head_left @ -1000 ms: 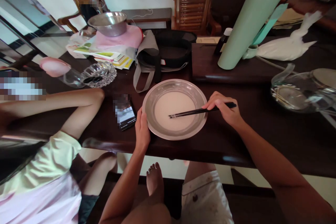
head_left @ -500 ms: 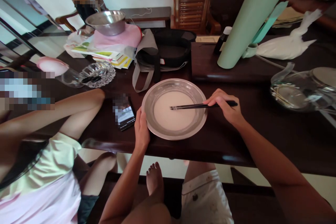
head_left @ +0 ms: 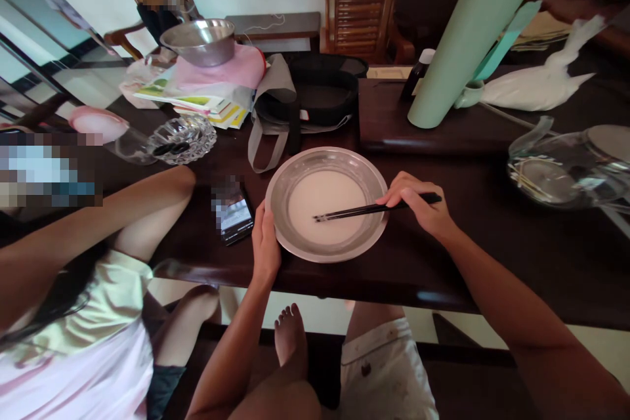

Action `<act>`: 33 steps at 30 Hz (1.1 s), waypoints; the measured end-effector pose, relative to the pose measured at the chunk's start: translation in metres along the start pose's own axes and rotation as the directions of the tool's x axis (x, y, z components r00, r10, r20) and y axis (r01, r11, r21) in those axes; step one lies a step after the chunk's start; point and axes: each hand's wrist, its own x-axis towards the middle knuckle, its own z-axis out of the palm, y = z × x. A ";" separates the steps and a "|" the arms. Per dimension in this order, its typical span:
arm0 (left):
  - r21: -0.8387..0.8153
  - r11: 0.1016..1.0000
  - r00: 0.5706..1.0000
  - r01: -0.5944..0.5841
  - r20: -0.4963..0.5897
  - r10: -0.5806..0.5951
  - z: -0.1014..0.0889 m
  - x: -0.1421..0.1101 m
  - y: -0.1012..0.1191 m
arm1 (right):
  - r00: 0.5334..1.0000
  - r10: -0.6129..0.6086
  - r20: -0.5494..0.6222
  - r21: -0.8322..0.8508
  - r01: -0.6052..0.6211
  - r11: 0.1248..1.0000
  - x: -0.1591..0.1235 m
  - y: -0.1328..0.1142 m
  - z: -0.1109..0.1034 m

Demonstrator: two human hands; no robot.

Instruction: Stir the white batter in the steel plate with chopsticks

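Note:
A wide metal bowl (head_left: 377, 230) stands on the dark wooden table, with a milky white liquid (head_left: 335, 193) in its bottom. My left hand (head_left: 266, 243) grips the bowl's left rim, its fingers on the outer wall and the thumb side along the edge. In my right hand (head_left: 418, 203) is a pair of black chopsticks (head_left: 354, 211), pinched close together over the bowl's right rim. Their tips point left and touch the liquid's surface near the middle. A phone (head_left: 235, 216) with a lit screen lies just left of my left hand.
A green thermos (head_left: 467, 46) stands on a raised ledge, with a tied white bag (head_left: 531, 92) to its right. Behind the bowl is a black and grey bag (head_left: 315, 92). At left are a glass dish (head_left: 197, 141) and another person's arm (head_left: 147, 203). A clear container (head_left: 551, 177) sits at right.
The chopstick tips moved away from me through the liquid, then back toward me, my right hand shifting slightly with them. My left hand and the bowl stayed put. The other person's arm moved.

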 end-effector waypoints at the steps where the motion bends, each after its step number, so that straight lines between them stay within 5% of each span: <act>1: 0.004 1.000 1.000 -0.005 -0.002 0.005 0.000 0.000 0.001 | 1.000 0.002 0.014 -0.029 -0.001 1.000 0.000 -0.001 0.000; 6: -0.003 1.000 1.000 -0.006 0.003 0.006 0.000 0.000 0.001 | 0.996 -0.010 -0.084 -0.015 0.009 1.000 0.000 -0.002 0.000; 11: 0.014 1.000 1.000 -0.013 -0.005 0.013 0.001 0.000 0.001 | 1.000 -0.006 0.004 -0.039 0.006 0.999 0.000 -0.001 0.000; 16: -0.010 1.000 1.000 -0.005 0.004 0.005 0.001 -0.001 0.001 | 0.997 0.009 -0.082 0.017 -0.008 1.000 0.000 0.000 0.001; 21: -0.013 1.000 1.000 -0.003 -0.003 0.003 0.000 -0.001 0.000 | 0.999 0.042 -0.003 -0.044 -0.042 0.998 0.000 -0.003 0.002; 26: -0.035 0.999 1.000 -0.004 -0.003 0.004 0.001 -0.001 -0.002 | 0.990 0.052 -0.131 0.022 -0.050 0.999 -0.001 -0.002 0.002; 30: -0.022 1.000 1.000 -0.016 -0.003 0.016 0.001 0.000 -0.002 | 0.998 0.059 -0.023 -0.038 -0.060 0.998 0.000 -0.003 0.003; 33: -0.018 1.000 1.000 -0.022 -0.002 0.022 0.001 0.000 -0.003 | 0.997 0.036 -0.067 -0.062 -0.040 0.997 0.000 -0.003 0.002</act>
